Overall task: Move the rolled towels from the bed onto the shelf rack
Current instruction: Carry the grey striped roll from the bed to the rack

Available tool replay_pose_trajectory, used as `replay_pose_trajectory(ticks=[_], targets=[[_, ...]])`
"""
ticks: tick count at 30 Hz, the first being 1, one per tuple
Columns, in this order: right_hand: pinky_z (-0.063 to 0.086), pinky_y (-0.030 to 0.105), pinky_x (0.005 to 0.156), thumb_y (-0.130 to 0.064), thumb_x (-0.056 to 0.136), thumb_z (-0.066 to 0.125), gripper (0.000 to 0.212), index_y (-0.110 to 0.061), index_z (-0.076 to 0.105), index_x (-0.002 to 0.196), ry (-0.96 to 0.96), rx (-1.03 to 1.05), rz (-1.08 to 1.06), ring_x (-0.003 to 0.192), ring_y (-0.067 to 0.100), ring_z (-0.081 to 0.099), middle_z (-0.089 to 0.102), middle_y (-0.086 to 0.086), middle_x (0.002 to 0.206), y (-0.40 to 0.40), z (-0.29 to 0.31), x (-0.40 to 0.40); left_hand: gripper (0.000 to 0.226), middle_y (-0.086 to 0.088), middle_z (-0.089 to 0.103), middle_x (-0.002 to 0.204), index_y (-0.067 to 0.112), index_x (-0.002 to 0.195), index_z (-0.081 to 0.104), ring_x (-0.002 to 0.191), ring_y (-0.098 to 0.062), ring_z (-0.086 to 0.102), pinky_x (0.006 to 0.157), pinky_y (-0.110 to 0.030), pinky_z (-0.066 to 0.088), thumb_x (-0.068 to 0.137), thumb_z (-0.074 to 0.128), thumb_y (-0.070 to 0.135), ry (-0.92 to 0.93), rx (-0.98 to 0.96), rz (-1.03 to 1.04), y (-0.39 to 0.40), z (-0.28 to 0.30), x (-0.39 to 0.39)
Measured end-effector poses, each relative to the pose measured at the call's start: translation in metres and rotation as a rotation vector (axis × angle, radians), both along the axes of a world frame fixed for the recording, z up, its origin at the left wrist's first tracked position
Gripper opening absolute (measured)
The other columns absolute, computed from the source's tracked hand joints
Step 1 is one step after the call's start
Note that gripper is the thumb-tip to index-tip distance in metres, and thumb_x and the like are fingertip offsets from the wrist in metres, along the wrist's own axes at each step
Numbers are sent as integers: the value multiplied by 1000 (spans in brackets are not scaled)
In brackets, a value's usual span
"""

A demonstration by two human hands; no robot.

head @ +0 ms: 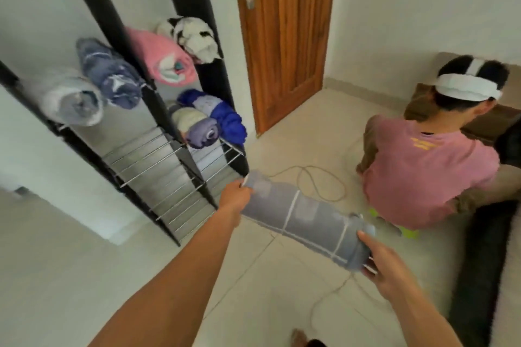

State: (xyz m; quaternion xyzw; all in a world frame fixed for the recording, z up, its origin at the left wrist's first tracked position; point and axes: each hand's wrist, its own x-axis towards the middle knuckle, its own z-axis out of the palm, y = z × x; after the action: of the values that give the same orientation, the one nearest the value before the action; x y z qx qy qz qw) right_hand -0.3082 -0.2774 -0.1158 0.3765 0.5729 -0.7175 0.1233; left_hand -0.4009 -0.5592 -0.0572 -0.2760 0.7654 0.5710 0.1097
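Observation:
I hold a long grey-blue rolled towel (304,220) with white lines between both hands, level above the floor. My left hand (235,197) grips its far end, close to the lower front corner of the shelf rack (158,166). My right hand (386,270) grips the near end. On the black rack lie several rolled towels: a pale one (73,101), a dark blue one (110,76), a pink one (166,59), a black-and-white one (194,36), a lilac one (197,129) and a bright blue one (222,115). The bed is out of view.
A person in a pink shirt (428,172) crouches on the floor to the right. A cable (318,177) loops across the tiles between that person and the rack. A wooden door (284,31) stands shut behind. A dark rug (479,262) runs along the right.

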Motion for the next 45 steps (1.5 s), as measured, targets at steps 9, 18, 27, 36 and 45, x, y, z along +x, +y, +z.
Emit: replay_pose_trajectory(ticks=[9,18,27,36,45], targets=[[45,46,86,-21,94,56,19,-6,55,106,-34,-44,148,107,31,53,57,14,124,-173,-28,-126,39,-13,55,126,11,128,55,117,-36,52,93,-54,44,90,50,5,-169,46,324,-175,-22,-70],[50,58,81,-24,97,51,23,-15,50,118,-147,-278,322,131,34,45,47,15,144,-297,-47,-219,42,-14,58,127,18,127,58,118,-39,54,101,-49,48,87,45,16,-110,-157,454,-285,-30,-180],[56,46,70,-16,97,49,24,-14,52,121,-119,-359,249,128,38,47,49,17,142,-419,-99,-299,40,-14,52,139,11,132,53,127,-31,52,106,-36,41,93,43,16,-98,-382,352,-391,-85,-299],[59,48,68,-13,98,48,27,-13,52,124,-138,-377,190,121,36,51,52,17,135,-460,-129,-327,69,-20,50,140,0,135,41,128,-34,50,104,-37,41,80,72,28,-38,-384,399,-391,-124,-312],[55,50,85,-9,96,51,32,-4,54,128,72,-218,233,101,26,61,60,13,121,-468,-97,-329,84,-18,58,127,6,132,41,107,-38,62,94,-56,51,64,87,26,-73,482,808,-338,-144,-286]])
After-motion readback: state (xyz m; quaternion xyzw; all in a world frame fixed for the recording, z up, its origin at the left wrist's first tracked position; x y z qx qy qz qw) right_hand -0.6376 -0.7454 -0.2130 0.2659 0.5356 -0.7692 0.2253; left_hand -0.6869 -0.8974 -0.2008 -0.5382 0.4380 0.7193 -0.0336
